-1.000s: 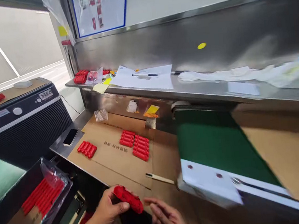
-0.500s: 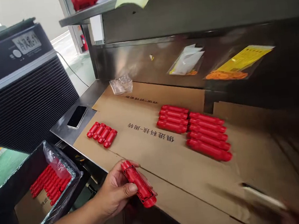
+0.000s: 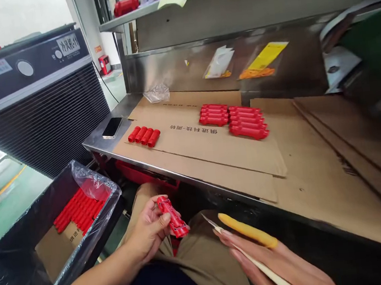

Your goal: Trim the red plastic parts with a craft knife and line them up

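Observation:
My left hand (image 3: 149, 235) is closed around a red plastic tube-shaped part (image 3: 173, 217), held tilted above my lap. A dark rectangular outline runs along its upward face, and its ends are rounded. To the right, my right hand (image 3: 269, 256) grips a slim trimming knife (image 3: 272, 275) with a pale handle. Its thin pointed blade aims toward the red part, with a gap between them. A yellow finger cot (image 3: 247, 230) covers the index finger, which is stretched out along the knife.
Several red parts lie in rows on the cardboard-covered bench, a small group (image 3: 144, 136) left and a larger group (image 3: 248, 123) right. A phone (image 3: 112, 127) lies at the bench's left end. A plastic-lined bin (image 3: 100, 229) with more red parts stands at left, before an air cooler (image 3: 43, 103).
My right hand has come in from the lower right with the knife, nearer the red part. My left hand still holds that part, now over my lap. The view has shifted.

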The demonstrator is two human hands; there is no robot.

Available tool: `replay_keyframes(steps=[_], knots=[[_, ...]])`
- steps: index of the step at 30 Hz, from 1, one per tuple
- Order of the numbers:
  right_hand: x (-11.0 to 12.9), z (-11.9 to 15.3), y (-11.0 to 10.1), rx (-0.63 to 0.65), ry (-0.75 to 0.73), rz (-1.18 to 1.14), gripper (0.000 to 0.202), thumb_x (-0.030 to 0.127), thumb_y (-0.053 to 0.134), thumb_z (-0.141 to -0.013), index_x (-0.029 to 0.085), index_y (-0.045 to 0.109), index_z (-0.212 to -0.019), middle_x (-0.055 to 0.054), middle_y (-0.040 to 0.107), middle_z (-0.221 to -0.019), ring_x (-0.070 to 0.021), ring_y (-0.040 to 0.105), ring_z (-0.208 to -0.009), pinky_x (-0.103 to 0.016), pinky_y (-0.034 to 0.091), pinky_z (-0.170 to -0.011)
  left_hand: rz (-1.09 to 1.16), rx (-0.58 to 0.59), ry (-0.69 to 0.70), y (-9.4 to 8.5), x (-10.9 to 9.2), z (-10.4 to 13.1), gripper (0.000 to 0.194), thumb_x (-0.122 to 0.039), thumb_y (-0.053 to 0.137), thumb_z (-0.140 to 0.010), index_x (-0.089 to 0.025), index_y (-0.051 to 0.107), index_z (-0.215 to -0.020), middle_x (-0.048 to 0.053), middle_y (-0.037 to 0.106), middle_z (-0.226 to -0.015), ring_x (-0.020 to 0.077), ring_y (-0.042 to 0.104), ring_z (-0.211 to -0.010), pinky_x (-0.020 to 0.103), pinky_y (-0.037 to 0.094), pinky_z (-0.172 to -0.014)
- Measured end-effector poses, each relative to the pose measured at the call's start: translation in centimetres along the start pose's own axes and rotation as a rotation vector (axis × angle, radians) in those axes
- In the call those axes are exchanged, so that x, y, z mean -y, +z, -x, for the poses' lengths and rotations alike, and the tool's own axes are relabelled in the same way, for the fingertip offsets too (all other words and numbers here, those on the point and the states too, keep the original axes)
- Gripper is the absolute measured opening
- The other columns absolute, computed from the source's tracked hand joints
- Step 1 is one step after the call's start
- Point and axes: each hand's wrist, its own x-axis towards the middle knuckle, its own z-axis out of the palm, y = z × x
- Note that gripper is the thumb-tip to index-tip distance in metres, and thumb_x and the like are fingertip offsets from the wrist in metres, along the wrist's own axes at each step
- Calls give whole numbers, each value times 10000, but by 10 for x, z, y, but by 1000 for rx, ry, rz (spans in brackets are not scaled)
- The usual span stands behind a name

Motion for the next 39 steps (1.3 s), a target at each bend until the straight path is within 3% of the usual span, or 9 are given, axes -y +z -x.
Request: replay_keyframes(steps=[2, 5, 9, 11, 15, 19, 22, 32, 39], knots=[[9, 3, 3, 30, -4, -18, 415, 127, 668, -920, 215, 679, -1326, -66, 769, -1207, -205, 775, -1027, -254, 635, -961, 18, 13, -12, -4, 3, 5, 602, -327, 879, -770, -190, 527, -1239, 59, 737, -926, 200, 764, -766, 279, 603, -674], [16, 10, 12, 24, 7, -154, 499, 107, 726, -866, 261, 691, -1339, -39, 779, -1140, -181, 793, -916, -188, 654, -848, 39, 44, -57, -10, 6, 7, 570, -358, 817, -831, -206, 494, -1275, 66, 752, -900, 195, 754, -681, 266, 596, -596], [20, 10, 27, 15, 162, -323, 304, 218, 637, -977, 297, 756, -1246, -47, 772, -1172, -193, 794, -942, -180, 658, -789, 43, 88, -145, -10, 6, 0, 441, -364, 743, -885, -201, 506, -1219, 84, 761, -906, 176, 725, -614, 257, 592, -529], [18, 5, 31, 44, 160, -355, 328, 203, 623, -985, 304, 737, -1276, -41, 771, -1202, -202, 789, -980, -198, 661, -812, 35, 85, -141, -7, 4, -6, 423, -353, 740, -886, -201, 510, -1207, 84, 760, -914, 166, 714, -621, 251, 591, -529], [9, -4, 39, 34, 89, -306, 474, 133, 666, -940, 318, 661, -1376, -11, 783, -1178, -199, 783, -992, -247, 648, -917, 17, 47, -90, 1, -1, -20, 475, -377, 776, -858, -221, 504, -1215, 67, 754, -904, 172, 701, -626, 253, 579, -524], [4, -5, 52, -69, 160, -258, 322, 237, 542, -1032, 322, 699, -1300, -18, 784, -1133, -192, 777, -961, -266, 653, -901, 6, -14, -89, 8, -5, -28, 521, -390, 818, -826, -216, 505, -1203, 61, 755, -881, 133, 664, -615, 218, 545, -561], [2, -4, 57, -63, 163, -250, 290, 261, 534, -1044, 301, 703, -1278, -21, 778, -1140, -184, 762, -1007, -256, 641, -915, -3, -39, -97, 10, -6, -31, 548, -394, 843, -804, -207, 500, -1188, 59, 756, -863, 116, 649, -630, 198, 515, -594], [-14, -11, 42, 129, 46, -220, 511, 80, 666, -921, 261, 609, -1396, -28, 767, -1212, -207, 767, -1051, -262, 649, -936, 22, -15, -101, 2, -3, -34, 522, -389, 809, -833, -221, 478, -1201, 57, 755, -891, 159, 693, -622, 235, 555, -533], [-16, -10, 40, 113, 21, -219, 559, 70, 667, -910, 249, 588, -1433, -44, 769, -1212, -213, 764, -1064, -260, 650, -925, 37, 24, -110, -1, 0, -36, 501, -388, 797, -847, -224, 495, -1211, 68, 766, -937, 190, 740, -662, 231, 566, -516]])
